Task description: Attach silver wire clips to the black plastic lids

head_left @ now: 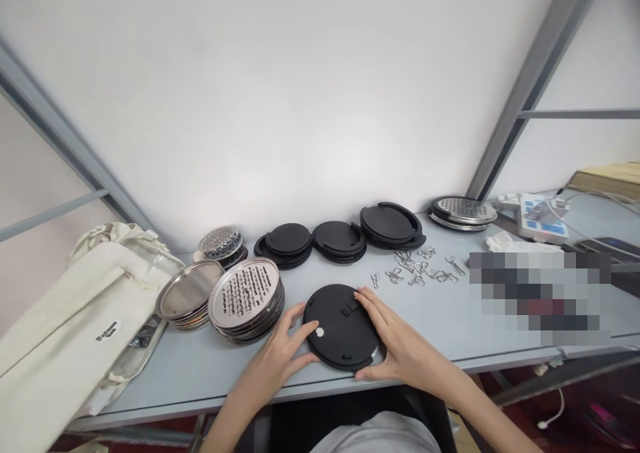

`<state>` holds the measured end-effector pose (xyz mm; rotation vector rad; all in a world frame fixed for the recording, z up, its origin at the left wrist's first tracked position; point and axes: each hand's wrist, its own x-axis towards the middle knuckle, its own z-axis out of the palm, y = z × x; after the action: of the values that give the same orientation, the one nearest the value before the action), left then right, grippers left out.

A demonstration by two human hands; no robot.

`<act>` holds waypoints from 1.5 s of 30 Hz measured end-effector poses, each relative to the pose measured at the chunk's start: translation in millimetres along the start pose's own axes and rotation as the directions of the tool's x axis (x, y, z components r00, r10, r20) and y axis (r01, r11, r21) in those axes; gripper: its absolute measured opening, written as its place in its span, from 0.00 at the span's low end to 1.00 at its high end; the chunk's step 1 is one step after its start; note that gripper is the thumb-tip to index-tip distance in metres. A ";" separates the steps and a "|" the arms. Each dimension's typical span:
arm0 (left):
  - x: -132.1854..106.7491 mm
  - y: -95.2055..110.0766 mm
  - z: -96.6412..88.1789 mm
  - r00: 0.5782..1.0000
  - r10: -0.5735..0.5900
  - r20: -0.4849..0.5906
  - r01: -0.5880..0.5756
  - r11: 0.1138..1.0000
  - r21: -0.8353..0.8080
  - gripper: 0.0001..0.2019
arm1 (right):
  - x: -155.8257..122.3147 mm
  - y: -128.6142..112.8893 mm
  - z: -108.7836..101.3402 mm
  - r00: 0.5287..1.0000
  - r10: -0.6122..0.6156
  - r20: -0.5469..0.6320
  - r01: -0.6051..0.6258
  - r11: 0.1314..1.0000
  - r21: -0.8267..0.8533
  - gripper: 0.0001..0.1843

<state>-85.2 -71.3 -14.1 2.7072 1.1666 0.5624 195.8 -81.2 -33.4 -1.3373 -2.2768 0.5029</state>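
Observation:
A round black plastic disc (340, 340) lies near the table's front edge, with a white dot, a small slot and a latch-like piece on its upper face. A sliver of shiny metal shows at its right rim. My left hand (285, 350) grips its left side, the index fingertip close to the white dot and the thumb at the lower left rim. Around the right side curls my right hand (390, 340), fingers at the upper rim and thumb at the lower. What lies under the disc is hidden. Left of it stands a stack of round metal grater plates (243, 293).
Plain metal discs (193, 290) and finer grater plates (220, 241) are stacked at left. Black round parts (339, 238) line the wall. Wire clips (413, 266) lie scattered behind my right hand. A cream bag (75, 320) covers the left end; a power strip (543, 216) sits right.

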 end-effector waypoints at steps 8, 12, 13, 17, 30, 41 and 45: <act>11.7 14.5 1.8 0.959 0.226 -0.169 -0.186 0.957 0.221 0.20 | -3.5 14.4 -15.3 0.999 -0.021 0.044 0.012 0.982 0.190 0.62; 22.2 25.1 -7.4 0.951 0.226 -0.210 -0.197 0.969 0.151 0.18 | -5.2 13.7 -24.4 0.999 -0.023 0.028 0.015 0.965 0.263 0.53; 25.5 27.8 -9.2 0.951 0.217 -0.222 -0.194 0.974 0.119 0.18 | -5.3 13.4 -25.5 1.000 -0.014 0.015 0.009 0.959 0.282 0.48; 42.8 39.7 -13.5 0.952 0.170 -0.256 -0.185 0.982 -0.037 0.17 | -4.2 17.0 -24.7 0.997 0.033 -0.068 -0.007 0.937 0.348 0.31; 84.9 73.7 -14.2 0.789 -0.202 -0.581 -0.022 0.935 -0.355 0.11 | -4.9 24.0 -23.0 0.916 0.340 -0.212 -0.207 0.854 0.478 0.20; 38.7 52.5 55.2 0.687 -0.600 -0.409 0.212 0.704 -0.678 0.09 | -5.9 66.8 -58.7 0.631 0.698 -0.339 -0.173 0.551 0.816 0.25; 36.9 50.0 57.2 0.697 -0.612 -0.374 0.218 0.677 -0.703 0.09 | 0.3 83.4 -79.6 0.688 0.669 -0.281 -0.011 0.397 0.918 0.22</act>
<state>-6.1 -78.0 -42.7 1.6215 1.3759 1.4632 299.2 -35.7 -10.3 -1.1414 -0.8244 1.0148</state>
